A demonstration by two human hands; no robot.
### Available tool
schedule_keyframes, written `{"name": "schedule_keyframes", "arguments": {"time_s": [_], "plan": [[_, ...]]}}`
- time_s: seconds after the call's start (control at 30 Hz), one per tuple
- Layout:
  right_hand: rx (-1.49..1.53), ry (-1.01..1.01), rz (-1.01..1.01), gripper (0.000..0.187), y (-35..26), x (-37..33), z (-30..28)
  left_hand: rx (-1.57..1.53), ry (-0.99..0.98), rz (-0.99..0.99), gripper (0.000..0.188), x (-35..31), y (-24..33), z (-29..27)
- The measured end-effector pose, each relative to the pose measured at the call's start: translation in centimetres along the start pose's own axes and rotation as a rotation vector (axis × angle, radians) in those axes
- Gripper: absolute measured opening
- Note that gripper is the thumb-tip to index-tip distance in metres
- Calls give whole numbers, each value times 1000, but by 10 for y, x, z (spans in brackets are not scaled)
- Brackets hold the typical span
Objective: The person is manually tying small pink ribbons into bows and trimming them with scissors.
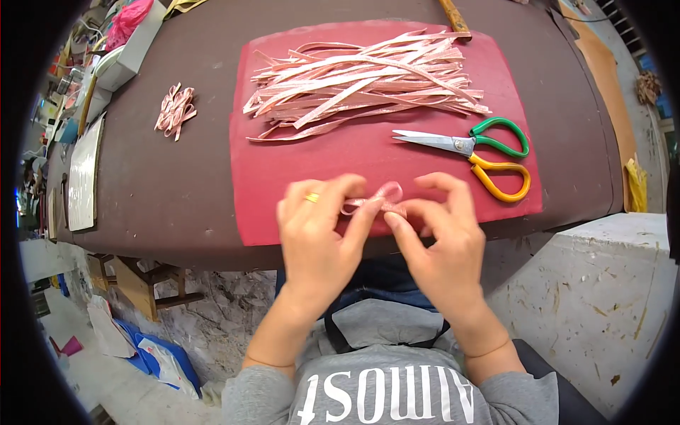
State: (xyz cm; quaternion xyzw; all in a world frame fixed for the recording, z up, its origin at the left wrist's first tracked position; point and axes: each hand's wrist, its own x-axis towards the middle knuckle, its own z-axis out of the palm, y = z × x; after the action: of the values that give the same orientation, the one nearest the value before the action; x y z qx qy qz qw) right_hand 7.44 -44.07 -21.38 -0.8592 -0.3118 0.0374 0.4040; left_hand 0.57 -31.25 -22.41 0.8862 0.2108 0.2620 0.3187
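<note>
- Head view: a person in a grey T-shirt (326, 397) works with both bare hands at the near edge of a red mat (319, 166) on a dark brown surface (195, 195).
- A looped pink strip (391, 192) is held between the two hands, above the mat's near edge.
- The left hand (320, 227), a gold-coloured ring (312, 197) on one finger, has its fingers narrowed on the loop's left side.
- The right hand (445, 230) pinches the strip's right side, thumb against fingers, its forefinger arched above.
- Beyond the hands, a bundle of pink strips (368, 81) stretches across the mat.
- Scissors (457, 145), one handle green and the other yellow, lie parted to the right, blades pointing left.
- A small heap of looped pink pieces (175, 112) rests on the brown surface, left of the mat.
- A wooden handle (455, 18) reaches over the mat's far edge.
</note>
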Motion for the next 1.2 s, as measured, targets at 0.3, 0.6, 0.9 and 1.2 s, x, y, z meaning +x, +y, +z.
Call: {"name": "schedule_keyframes", "arguments": {"time_s": [0.3,0.6,0.9,1.2], "plan": [[59,35,-216,15,22,16,-17,132,137,373,16,-12,-22,-10],[55,-57,-347,13,33,38,-17,76,67,250,23,-14,-21,-13],[5,-167,-301,15,17,50,-23,139,-54,390,22,-16,-11,-12],[-94,-376,-282,13,11,63,-23,226,9,393,24,-19,-5,9]]}}
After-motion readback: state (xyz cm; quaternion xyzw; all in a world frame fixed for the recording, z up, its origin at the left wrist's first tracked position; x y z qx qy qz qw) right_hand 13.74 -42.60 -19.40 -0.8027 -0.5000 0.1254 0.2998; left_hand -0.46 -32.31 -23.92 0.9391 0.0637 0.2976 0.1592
